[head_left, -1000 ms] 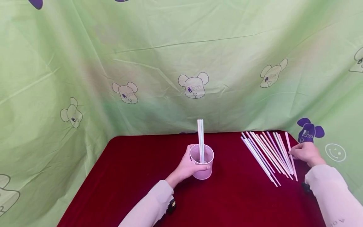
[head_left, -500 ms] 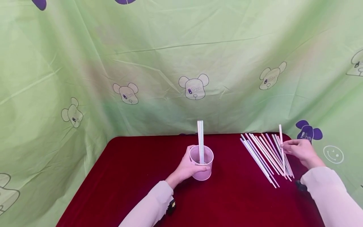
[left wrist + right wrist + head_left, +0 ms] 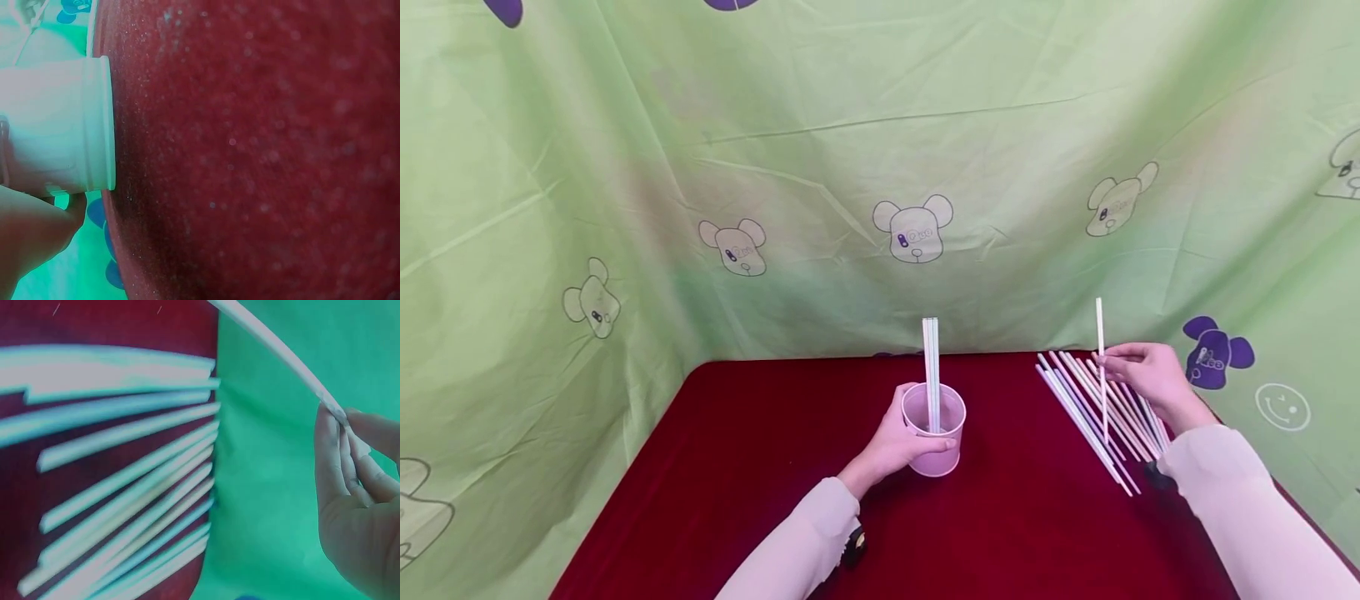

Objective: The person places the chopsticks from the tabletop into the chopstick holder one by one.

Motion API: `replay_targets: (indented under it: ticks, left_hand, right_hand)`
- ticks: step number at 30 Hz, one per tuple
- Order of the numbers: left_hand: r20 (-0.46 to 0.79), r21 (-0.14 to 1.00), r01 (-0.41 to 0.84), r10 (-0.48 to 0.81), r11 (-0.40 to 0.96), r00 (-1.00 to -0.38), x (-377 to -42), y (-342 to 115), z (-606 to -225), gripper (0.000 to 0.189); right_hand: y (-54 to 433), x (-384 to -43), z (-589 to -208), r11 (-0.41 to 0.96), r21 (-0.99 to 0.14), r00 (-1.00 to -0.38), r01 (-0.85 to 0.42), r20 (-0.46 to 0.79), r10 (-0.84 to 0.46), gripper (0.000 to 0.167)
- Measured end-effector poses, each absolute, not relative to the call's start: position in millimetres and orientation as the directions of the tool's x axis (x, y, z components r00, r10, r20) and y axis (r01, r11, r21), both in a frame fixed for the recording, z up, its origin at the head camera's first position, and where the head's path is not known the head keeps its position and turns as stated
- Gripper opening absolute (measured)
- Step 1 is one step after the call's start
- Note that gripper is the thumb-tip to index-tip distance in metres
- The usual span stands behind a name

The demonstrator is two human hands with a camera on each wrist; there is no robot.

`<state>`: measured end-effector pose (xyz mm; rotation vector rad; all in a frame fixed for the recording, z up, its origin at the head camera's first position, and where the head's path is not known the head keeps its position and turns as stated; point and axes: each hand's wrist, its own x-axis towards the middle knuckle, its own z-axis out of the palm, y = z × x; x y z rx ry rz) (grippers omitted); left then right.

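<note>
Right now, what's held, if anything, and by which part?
The left hand holds the pink cup by its side; the right hand pinches one stick partway along.

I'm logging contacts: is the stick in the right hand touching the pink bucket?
Apart. The head view shows the stick, pinched by the right hand, right of the pink bucket, with red cloth showing in the gap.

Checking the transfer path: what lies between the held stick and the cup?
Head view: going from the held stick toward the cup, first some loose sticks, then bare red cloth.
</note>
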<state>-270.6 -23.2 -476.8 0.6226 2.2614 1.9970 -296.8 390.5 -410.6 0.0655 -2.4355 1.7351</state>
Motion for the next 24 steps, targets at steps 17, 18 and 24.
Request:
replay_targets:
  ticks: [17, 18, 24]
  left_hand:
    - [0.210, 0.964, 0.252, 0.339, 0.082, -0.917, -270.4, -22.9, -474.8, 0.089]
    - [0.210, 0.965, 0.251, 0.338, 0.081, -0.917, -270.3, -22.9, -474.5, 0.089]
    - [0.206, 0.967, 0.243, 0.335, 0.072, -0.920, -269.5, -23.0, -475.0, 0.089]
  right_hand:
    - [306.7, -300.3, -363.5, 0.280, -0.929, -0.961, -0.240, 0.268, 0.066, 0.035]
    - [301.2, -300.1, -360.7, 0.282, -0.925, -0.957, -0.254, 0.283, 0.065, 0.034]
    - [269.8, -300.2, -350.7, 0.253, -0.905, -0.931, -0.342, 0.363, 0.039, 0.035]
